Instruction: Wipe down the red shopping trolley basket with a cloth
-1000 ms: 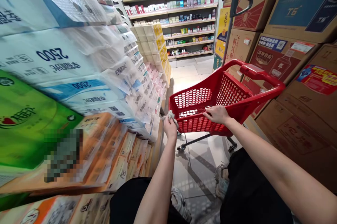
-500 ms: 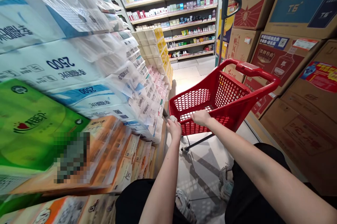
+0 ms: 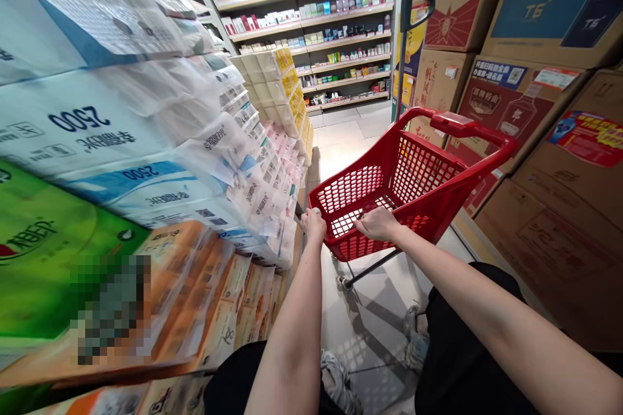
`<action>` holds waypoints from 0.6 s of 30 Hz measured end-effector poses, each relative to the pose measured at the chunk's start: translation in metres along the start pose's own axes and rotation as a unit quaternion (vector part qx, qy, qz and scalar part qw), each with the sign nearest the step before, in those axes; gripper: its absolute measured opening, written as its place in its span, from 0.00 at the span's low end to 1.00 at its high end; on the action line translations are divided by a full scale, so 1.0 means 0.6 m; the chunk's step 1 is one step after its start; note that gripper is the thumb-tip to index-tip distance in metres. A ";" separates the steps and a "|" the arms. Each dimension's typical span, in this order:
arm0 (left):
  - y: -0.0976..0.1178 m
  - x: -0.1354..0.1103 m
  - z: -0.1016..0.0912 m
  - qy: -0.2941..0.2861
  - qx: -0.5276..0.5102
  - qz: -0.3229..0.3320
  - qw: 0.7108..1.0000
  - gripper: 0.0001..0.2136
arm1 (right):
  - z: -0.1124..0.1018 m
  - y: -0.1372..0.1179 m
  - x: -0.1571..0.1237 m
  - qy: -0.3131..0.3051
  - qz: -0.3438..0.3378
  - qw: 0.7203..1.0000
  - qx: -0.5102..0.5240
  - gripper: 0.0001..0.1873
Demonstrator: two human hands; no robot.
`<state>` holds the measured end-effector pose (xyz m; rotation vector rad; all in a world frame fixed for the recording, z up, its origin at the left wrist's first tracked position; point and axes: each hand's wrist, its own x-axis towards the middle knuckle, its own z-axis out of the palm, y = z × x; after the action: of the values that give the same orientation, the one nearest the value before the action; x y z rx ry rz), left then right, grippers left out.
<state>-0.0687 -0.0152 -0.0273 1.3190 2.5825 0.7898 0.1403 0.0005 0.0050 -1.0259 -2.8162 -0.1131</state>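
- Plastic-wrapped packs of white, green and orange tissue paper [image 3: 121,162] rise in a leaning wall along the left of the aisle, stacked flat, likely so the printed labels face shoppers.
- The left hand [image 3: 314,225] is clenched at the near-left corner of the red plastic mesh shopping trolley [image 3: 389,201], a scrap of pale cloth or paper apparently bunched inside the fist.
- The right hand [image 3: 377,223] rests palm-down, curled over the trolley's near rim; the basket stands on its wheels on the pale floor tiles [image 3: 360,317], between the two displays.
- Brown cardboard cartons [image 3: 549,142] line the right.
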 end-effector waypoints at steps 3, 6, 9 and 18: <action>0.009 -0.029 0.015 0.011 -0.024 0.015 1.000 0.26 | 0.002 0.013 -0.009 -0.003 0.025 1.000 -0.014 0.29; 0.023 -0.091 0.037 0.008 -0.085 0.009 0.996 0.30 | 0.003 0.029 -0.012 -0.012 0.059 0.998 -0.027 0.26; 0.040 -0.144 0.059 -0.001 -0.154 -0.027 0.988 0.30 | 0.003 0.047 -0.015 -0.021 0.092 0.995 -0.031 0.26; 0.050 -0.070 0.041 0.007 -0.181 -0.022 0.983 0.28 | 0.007 0.069 -0.035 0.001 0.040 0.999 -0.025 0.29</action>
<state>-0.0133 -0.0242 -0.0377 1.1432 2.3203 1.1946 0.1823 0.0192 -0.0017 -1.1481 -2.7791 -0.1768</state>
